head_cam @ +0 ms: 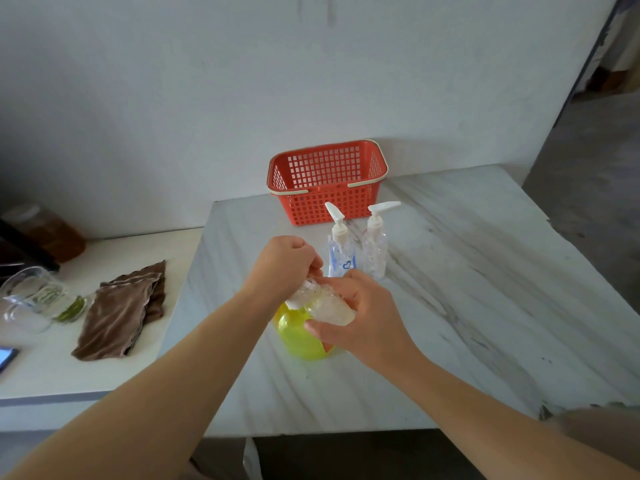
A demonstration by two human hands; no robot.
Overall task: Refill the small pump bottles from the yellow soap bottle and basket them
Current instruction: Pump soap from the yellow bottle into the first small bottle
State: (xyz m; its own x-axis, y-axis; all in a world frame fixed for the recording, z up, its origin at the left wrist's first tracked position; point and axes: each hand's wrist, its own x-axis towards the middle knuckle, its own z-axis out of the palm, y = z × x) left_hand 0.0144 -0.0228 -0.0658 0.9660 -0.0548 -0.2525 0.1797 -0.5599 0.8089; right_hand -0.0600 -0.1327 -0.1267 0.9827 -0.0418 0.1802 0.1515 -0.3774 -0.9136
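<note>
Head view: the right hand (367, 317) wraps its fingers round a clear bottle (330, 308), holding it tilted just above the yellow bottle (299, 337). The left hand (284, 265) pinches the white collar (300, 295) at its neck, probably to twist the pump off so soap can go in. The yellow bottle stands on the table (467, 289) directly beneath, close for the pour. Just behind, the heart bottle (341, 252) and the plain bottle (375, 251) stand upright side by side, pumps on, waiting near the red basket (329, 207), in which no bottle shows yet. A brown cloth (121, 313) lies on the counter at left.
</note>
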